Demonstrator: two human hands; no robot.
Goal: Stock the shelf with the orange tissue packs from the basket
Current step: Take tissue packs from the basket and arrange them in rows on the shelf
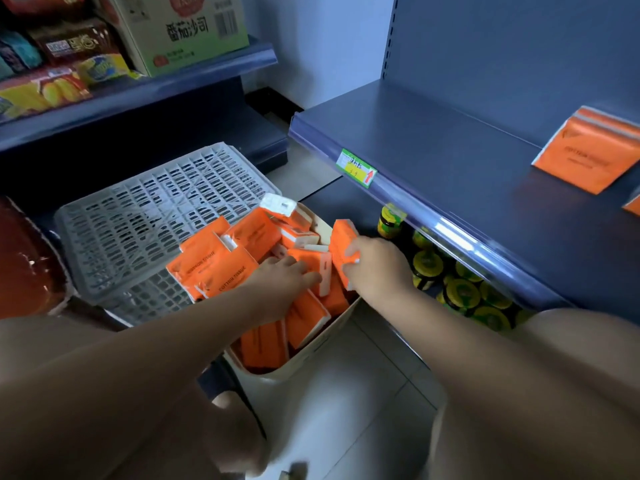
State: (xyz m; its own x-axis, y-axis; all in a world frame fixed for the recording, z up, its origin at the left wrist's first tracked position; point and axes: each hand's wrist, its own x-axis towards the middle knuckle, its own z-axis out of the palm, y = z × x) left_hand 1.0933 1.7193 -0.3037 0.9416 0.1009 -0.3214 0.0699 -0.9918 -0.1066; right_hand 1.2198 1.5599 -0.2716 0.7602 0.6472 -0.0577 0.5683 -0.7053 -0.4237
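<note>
The right hand is clamped on one orange tissue pack, thumb pressed on its orange face, holding it on end just above the right rim of the basket; the left hand reaches into the basket close beside it, the two hands near but not touching; its fingers lie over a second pack on top of the load, though whether they have closed round it I cannot tell; the basket is a pale, cream-walled tub standing on the tiled floor, filled with a loose heap of orange packs lying at all angles, some flat, some on edge, several showing white ends; the dark blue shelf runs along the right, above and beyond the basket; a small stack of the same packs lies flat on it toward its right end, well apart from the hands, and the corner of one more pack shows at the frame's edge; a green and yellow price label sits on the shelf's front rail; below the shelf stand jars with yellow-green lids; a grey slatted crate lies tilted behind the basket; on a further shelf at upper left stand a cardboard box and snack bags.
</note>
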